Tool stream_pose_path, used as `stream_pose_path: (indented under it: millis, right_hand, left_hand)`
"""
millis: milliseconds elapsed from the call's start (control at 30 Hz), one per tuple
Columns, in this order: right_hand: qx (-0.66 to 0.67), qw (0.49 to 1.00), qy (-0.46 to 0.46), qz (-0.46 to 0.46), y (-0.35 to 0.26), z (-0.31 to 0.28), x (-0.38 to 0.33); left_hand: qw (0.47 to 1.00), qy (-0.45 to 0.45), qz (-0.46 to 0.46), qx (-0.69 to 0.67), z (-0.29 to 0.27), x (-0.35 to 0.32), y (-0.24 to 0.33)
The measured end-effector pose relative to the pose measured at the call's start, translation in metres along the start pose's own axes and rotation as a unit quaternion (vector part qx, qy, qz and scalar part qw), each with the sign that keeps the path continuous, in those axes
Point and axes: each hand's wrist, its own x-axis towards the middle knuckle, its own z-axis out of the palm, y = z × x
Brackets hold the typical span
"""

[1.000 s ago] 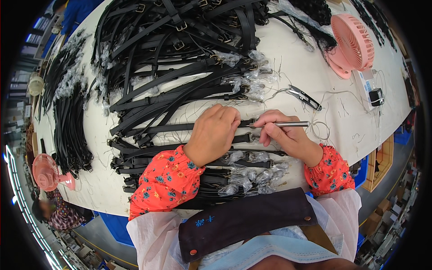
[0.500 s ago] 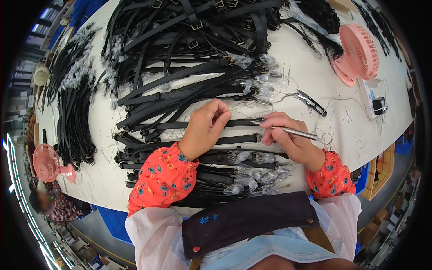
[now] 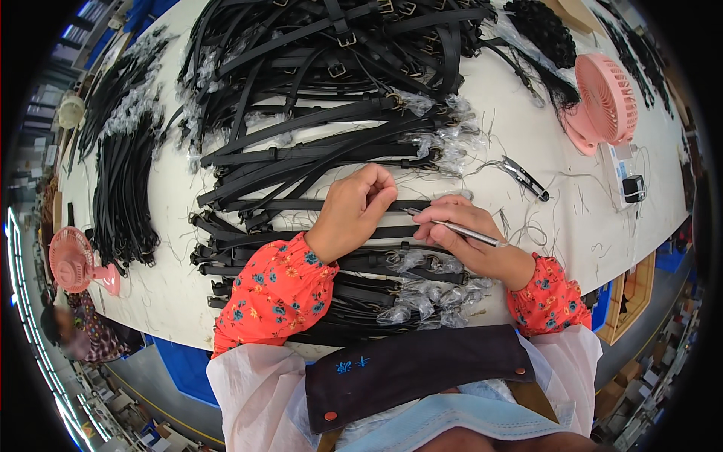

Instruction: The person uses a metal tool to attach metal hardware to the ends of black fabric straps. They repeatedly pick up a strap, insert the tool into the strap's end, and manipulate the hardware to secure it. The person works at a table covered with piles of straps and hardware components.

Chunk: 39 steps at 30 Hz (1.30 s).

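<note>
My left hand (image 3: 352, 209) is closed, thumb and fingers pressed together above a black belt (image 3: 290, 205) that lies crosswise on the table. What it pinches, if anything, is too small to make out. My right hand (image 3: 482, 258) grips a slim silver pen-like tool (image 3: 483, 238), its pointed end toward my left hand, close to the belt's right part. Nearer me, more black belts (image 3: 392, 232) lie in rows, several with clear plastic wrap (image 3: 433, 301) over their buckle ends.
A large heap of black belts (image 3: 301, 45) fills the far side. Another bundle (image 3: 124, 196) lies at left. Black-handled thread snips (image 3: 525, 178) and loose threads are at right. Pink fans (image 3: 605, 98) stand at both sides, and a white power strip (image 3: 621, 177) lies at right.
My right hand has moved left with the silver tool, bringing its tip closer to my left hand. The left hand stays closed and is slightly further right in view.
</note>
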Motion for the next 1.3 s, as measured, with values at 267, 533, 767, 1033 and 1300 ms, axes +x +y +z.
stream_pose_path:
  millis: [267,533,767,1033,1300]
  right_hand:
    - [-0.071,0.997,-0.014,-0.039,0.000,-0.002,0.003]
    - [-0.056,0.998,-0.018,-0.036,0.000,-0.004,0.000]
    - [-0.298,0.938,0.069,-0.161,0.001,-0.008,0.005]
    - [-0.305,0.942,0.078,-0.114,0.012,-0.007,-0.005]
    - [-0.211,0.969,0.093,-0.087,0.001,-0.011,-0.002]
  left_hand:
    - [1.000,-0.006,-0.010,-0.005,0.000,0.001,0.000]
    - [0.993,0.020,0.077,0.090,-0.007,0.004,-0.002]
    - [0.942,-0.066,0.151,0.292,-0.027,-0.003,0.013]
    - [0.988,-0.096,0.086,0.088,-0.022,0.000,0.004]
    - [0.921,-0.026,0.258,0.292,-0.017,0.003,0.004]
